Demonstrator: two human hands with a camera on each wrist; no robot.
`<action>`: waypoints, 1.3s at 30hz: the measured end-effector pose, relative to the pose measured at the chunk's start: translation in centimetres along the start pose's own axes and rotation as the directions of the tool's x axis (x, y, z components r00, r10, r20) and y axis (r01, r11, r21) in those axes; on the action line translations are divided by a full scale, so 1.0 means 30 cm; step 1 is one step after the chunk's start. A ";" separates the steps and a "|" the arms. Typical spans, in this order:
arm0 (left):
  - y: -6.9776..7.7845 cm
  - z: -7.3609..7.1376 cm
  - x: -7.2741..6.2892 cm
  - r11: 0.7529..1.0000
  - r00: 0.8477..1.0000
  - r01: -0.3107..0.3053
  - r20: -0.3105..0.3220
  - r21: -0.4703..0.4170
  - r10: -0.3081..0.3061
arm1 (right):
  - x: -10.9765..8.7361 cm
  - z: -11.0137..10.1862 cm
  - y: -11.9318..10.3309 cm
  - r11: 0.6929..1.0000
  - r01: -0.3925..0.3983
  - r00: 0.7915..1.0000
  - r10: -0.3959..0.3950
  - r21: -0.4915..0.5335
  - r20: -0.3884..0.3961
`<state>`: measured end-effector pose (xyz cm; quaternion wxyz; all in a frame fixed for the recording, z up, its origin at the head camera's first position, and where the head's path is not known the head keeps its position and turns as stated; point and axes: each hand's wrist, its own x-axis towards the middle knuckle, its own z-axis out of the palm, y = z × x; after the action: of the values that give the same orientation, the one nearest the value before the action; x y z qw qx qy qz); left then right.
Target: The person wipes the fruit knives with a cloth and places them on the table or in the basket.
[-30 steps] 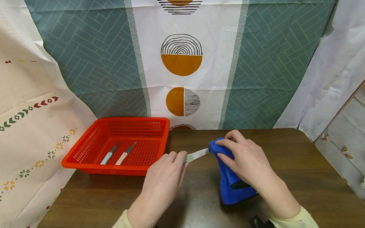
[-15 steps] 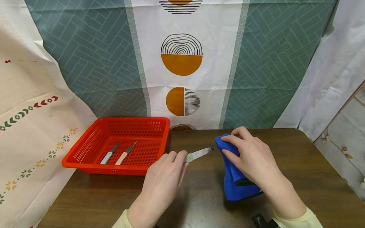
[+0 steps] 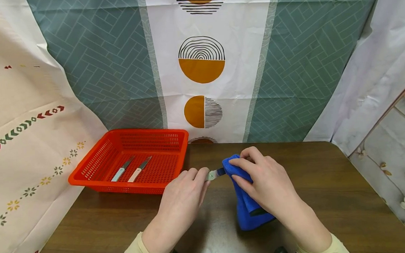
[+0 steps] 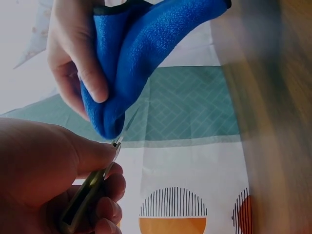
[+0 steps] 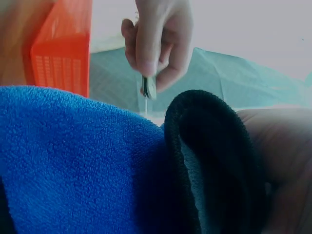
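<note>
My left hand [image 3: 183,202] grips a small folding knife by its pale green handle [image 3: 211,175], the blade pointing right. A blue cloth [image 3: 245,217] with dark edging is pinched in the fingers of my right hand [image 3: 269,180], and its folded end lies against the blade close to the handle. Most of the blade is hidden by the cloth in the head view. The left wrist view shows a thin sliver of blade [image 4: 130,122] beside the blue cloth [image 4: 146,48]. Loose cloth hangs below the right hand.
A red plastic basket [image 3: 86,181] stands at the back left of the wooden table [image 3: 100,227]. Inside lie a knife with a light blue handle [image 3: 118,175] and one with a pale pink handle [image 3: 134,175]. Patterned fabric [image 3: 113,62] hangs behind and at both sides.
My right hand first drew the cloth right, off the blade's tip, then brought it back left along the blade to near the handle. The left hand has stayed almost still with the knife.
</note>
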<state>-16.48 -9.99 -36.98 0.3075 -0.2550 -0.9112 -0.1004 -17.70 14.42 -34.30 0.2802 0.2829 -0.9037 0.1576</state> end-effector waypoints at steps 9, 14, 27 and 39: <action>-0.001 0.001 0.002 1.000 0.999 0.001 0.034 -0.001 -0.001 | -0.002 0.024 -0.028 0.999 0.051 0.999 -0.051 0.006 -0.008; -0.002 0.004 0.000 1.000 1.000 -0.011 0.015 -0.012 0.011 | -0.002 0.032 -0.035 0.998 0.058 0.998 -0.058 0.014 0.002; 0.002 0.003 -0.001 1.000 1.000 -0.020 0.010 -0.011 0.020 | -0.003 0.040 -0.036 0.998 0.058 0.998 -0.058 0.019 0.014; 0.000 0.007 -0.001 1.000 1.000 -0.005 0.028 -0.002 0.005 | -0.004 0.042 -0.019 0.999 0.039 0.999 -0.039 0.012 0.027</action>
<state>-16.56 -9.94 -37.17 0.2947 -0.2591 -0.9147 -0.0969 -17.79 13.45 -35.31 0.2693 0.3040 -0.9008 0.1535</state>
